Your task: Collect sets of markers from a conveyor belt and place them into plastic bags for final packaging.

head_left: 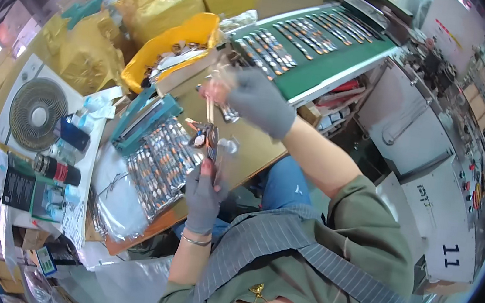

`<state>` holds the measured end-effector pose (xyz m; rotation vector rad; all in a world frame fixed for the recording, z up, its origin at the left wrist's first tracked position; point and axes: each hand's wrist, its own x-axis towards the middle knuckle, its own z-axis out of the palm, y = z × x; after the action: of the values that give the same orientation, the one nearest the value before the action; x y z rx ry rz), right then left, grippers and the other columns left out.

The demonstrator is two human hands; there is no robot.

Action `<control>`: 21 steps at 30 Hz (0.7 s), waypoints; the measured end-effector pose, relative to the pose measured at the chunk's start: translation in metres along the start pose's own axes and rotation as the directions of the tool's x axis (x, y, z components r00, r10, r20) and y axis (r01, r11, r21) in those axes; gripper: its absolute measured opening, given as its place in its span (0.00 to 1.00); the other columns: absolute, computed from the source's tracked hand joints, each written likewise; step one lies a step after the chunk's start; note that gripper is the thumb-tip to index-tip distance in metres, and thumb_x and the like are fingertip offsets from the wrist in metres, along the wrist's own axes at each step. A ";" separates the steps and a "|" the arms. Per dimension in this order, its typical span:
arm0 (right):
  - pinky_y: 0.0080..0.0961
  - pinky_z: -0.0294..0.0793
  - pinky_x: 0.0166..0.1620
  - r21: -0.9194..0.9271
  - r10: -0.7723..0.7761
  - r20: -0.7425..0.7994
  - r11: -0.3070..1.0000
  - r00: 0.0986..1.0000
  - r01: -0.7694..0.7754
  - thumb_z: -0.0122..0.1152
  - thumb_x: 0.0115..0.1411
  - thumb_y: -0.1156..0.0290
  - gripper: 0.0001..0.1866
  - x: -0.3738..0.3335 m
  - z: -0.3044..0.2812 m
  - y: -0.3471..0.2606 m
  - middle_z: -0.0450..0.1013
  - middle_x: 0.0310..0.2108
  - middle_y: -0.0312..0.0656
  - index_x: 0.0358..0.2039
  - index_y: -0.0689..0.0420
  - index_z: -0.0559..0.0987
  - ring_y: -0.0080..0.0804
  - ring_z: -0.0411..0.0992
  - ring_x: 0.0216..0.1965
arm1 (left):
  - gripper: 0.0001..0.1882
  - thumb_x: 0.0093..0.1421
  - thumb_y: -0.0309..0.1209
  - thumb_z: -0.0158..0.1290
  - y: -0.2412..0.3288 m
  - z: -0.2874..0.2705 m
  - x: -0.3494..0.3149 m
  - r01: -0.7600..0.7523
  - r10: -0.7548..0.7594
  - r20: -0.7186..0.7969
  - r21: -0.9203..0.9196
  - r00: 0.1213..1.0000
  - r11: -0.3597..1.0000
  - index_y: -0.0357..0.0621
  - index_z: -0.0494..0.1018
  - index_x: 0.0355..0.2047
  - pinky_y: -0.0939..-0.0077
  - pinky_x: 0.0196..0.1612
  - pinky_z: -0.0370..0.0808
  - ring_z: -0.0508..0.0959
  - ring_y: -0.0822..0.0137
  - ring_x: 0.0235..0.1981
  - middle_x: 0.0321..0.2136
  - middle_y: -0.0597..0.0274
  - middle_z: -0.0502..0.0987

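My left hand (202, 201), in a grey glove with bare fingertips, is closed on the lower end of a small dark item with orange and pale parts (207, 138). Its exact kind is not clear. A shiny, see-through piece like plastic film hangs beside it. My right hand (258, 101), gloved the same way, is above and to the right over the table, its fingers smeared by motion. Narrow pale strips (210, 109) show just below those fingers; whether they are gripped is unclear. Left of my left hand lie rows of shiny dark-and-orange packets (158, 162).
A green conveyor belt (310, 81) carries more slim packets at the far right. Beyond the brown table (258, 147) stands a yellow-lined bin (137, 67). Teal racks (136, 122), clear plastic bags (119, 203), a fan (39, 115) and a dark flask (56, 170) are at the left.
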<state>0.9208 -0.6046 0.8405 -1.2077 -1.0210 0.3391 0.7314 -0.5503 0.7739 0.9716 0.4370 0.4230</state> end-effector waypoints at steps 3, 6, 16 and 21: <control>0.11 0.54 0.21 0.408 0.036 -0.271 0.909 0.962 0.081 0.52 0.60 0.65 0.13 0.027 -0.089 0.010 0.66 0.21 0.28 0.36 0.61 0.77 0.14 0.57 0.17 | 0.18 0.66 0.43 0.38 -0.009 0.011 0.016 -0.206 0.266 -0.008 0.611 0.964 0.765 0.44 0.65 0.25 0.84 0.14 0.49 0.55 0.79 0.10 0.12 0.72 0.58; 0.15 0.57 0.21 0.556 0.199 -0.446 0.825 0.873 0.096 0.49 0.62 0.65 0.12 0.030 -0.157 0.020 0.66 0.22 0.30 0.36 0.60 0.75 0.17 0.58 0.17 | 0.18 0.66 0.43 0.40 -0.018 0.028 0.030 -0.131 0.172 -0.047 0.464 0.984 0.876 0.44 0.66 0.25 0.86 0.14 0.50 0.57 0.81 0.11 0.12 0.74 0.58; 0.42 0.70 0.38 -0.590 -0.504 -0.663 -0.103 0.554 -0.801 0.53 0.51 0.57 0.16 -0.140 -0.489 0.018 0.73 0.33 0.52 0.36 0.55 0.74 0.49 0.73 0.35 | 0.17 0.64 0.36 0.38 -0.061 0.071 0.087 0.003 -0.005 0.013 0.143 1.000 0.990 0.40 0.62 0.48 0.87 0.20 0.61 0.61 0.79 0.18 0.24 0.70 0.62; 0.40 0.70 0.46 -0.190 -0.403 -0.900 0.021 0.165 -0.982 0.52 0.55 0.56 0.18 -0.325 -0.668 0.048 0.74 0.44 0.46 0.42 0.50 0.78 0.43 0.71 0.45 | 0.13 0.63 0.32 0.40 -0.086 0.064 0.076 -0.001 0.043 -0.092 0.411 0.995 0.911 0.40 0.65 0.45 0.84 0.25 0.67 0.67 0.75 0.22 0.27 0.67 0.66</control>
<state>1.2903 -1.2208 0.6466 -2.5489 0.7454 -0.8288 0.8414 -0.5976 0.7191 1.3701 0.6221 0.4090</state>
